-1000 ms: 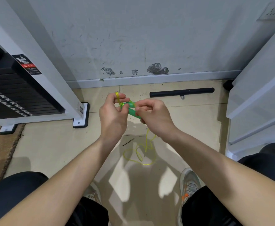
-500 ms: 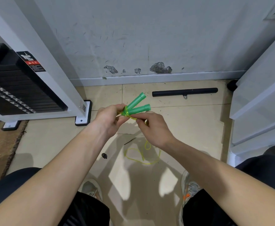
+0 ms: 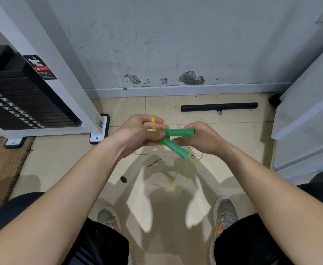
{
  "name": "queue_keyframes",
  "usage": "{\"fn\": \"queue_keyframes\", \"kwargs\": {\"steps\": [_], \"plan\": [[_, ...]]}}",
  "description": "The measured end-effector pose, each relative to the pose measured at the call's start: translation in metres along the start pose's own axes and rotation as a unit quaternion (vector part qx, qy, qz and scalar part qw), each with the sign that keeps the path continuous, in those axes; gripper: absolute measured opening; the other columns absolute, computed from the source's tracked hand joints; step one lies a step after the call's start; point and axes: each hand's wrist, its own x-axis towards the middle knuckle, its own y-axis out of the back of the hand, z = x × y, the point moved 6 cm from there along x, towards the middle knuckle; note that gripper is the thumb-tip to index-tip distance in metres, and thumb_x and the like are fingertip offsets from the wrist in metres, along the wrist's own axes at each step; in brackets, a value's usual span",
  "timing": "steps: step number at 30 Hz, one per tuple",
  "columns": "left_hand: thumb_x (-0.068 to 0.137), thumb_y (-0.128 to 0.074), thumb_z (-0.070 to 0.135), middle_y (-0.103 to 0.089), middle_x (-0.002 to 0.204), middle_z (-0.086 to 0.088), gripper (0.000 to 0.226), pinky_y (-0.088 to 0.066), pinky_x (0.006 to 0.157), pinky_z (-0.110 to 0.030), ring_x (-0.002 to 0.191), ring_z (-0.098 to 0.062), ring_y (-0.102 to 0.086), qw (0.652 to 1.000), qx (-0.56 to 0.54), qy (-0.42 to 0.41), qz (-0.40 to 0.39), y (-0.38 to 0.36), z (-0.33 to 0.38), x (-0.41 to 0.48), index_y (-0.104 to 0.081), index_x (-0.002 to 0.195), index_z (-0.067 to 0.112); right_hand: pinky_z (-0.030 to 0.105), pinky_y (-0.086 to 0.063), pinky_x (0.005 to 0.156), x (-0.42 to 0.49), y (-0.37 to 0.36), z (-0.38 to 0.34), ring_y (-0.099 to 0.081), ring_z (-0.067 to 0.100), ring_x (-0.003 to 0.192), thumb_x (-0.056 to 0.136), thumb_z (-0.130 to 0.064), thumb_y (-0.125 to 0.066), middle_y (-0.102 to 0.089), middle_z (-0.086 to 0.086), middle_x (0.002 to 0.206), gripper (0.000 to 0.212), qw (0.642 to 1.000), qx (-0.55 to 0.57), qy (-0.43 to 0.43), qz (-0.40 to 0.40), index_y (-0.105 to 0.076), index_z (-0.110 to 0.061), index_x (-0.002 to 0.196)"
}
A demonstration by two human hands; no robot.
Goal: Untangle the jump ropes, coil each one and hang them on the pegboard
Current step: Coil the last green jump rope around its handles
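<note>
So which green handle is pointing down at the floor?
The lower green handle: it slants down toward the yellow rope. The upper green handle lies level, reaching the right hand.

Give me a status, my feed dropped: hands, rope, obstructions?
Left hand grips both green handles, yellow cord looped over it. Right hand holds the upper handle. Cord slack on floor; black bar lies beyond.
</note>
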Motion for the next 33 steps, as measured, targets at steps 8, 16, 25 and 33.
{"fn": "queue_keyframes", "kwargs": {"steps": [8, 16, 25, 33], "plan": [[0.075, -0.074, -0.016, -0.067, 0.093, -0.003, 0.04, -0.059, 0.067, -0.026, 0.076, -0.025, -0.067, 0.964, 0.252, -0.08, 0.006, -0.006, -0.005, 0.011, -0.059, 0.094, 0.016, 0.009, -0.032, 0.05, -0.006, 0.0, -0.014, -0.044, -0.003, 0.048, 0.098, -0.02, -0.063, -0.055, -0.02, 0.048, 0.025, 0.995, 0.091, -0.014, -0.045, -0.074, 0.0, 0.089], [0.075, -0.081, -0.005, -0.07, 0.092, 0.0, 0.037, -0.059, 0.068, -0.03, 0.079, -0.017, -0.066, 0.961, 0.195, -0.109, 0.163, 0.009, -0.011, 0.016, -0.059, 0.093, 0.019, 0.033, -0.048, 0.07, -0.019, -0.025, -0.032, -0.061, 0.019, 0.072, 0.096, -0.023, -0.057, -0.071, 0.001, 0.078, 0.022, 0.992, 0.09, 0.008, 0.086, -0.079, -0.022, 0.09], [0.085, -0.071, -0.007, -0.069, 0.088, -0.001, 0.027, -0.059, 0.07, -0.029, 0.079, -0.019, -0.068, 0.967, -0.087, -0.033, 0.238, 0.012, -0.027, 0.01, -0.057, 0.093, 0.014, 0.034, -0.051, 0.077, -0.042, -0.036, -0.043, -0.063, 0.013, 0.079, 0.096, -0.035, -0.06, -0.07, -0.013, 0.087, 0.013, 0.978, -0.052, 0.035, 0.2, -0.07, -0.028, 0.101], [0.091, -0.066, -0.002, -0.066, 0.103, -0.014, 0.028, -0.061, 0.061, -0.028, 0.074, -0.024, -0.07, 0.951, -0.223, 0.038, 0.21, 0.009, -0.032, 0.012, -0.051, 0.114, 0.002, 0.038, -0.049, 0.079, -0.048, -0.048, -0.044, -0.061, 0.02, 0.09, 0.103, -0.036, -0.047, -0.064, -0.008, 0.098, 0.023, 0.97, -0.15, 0.071, 0.18, -0.062, -0.034, 0.12]]}}
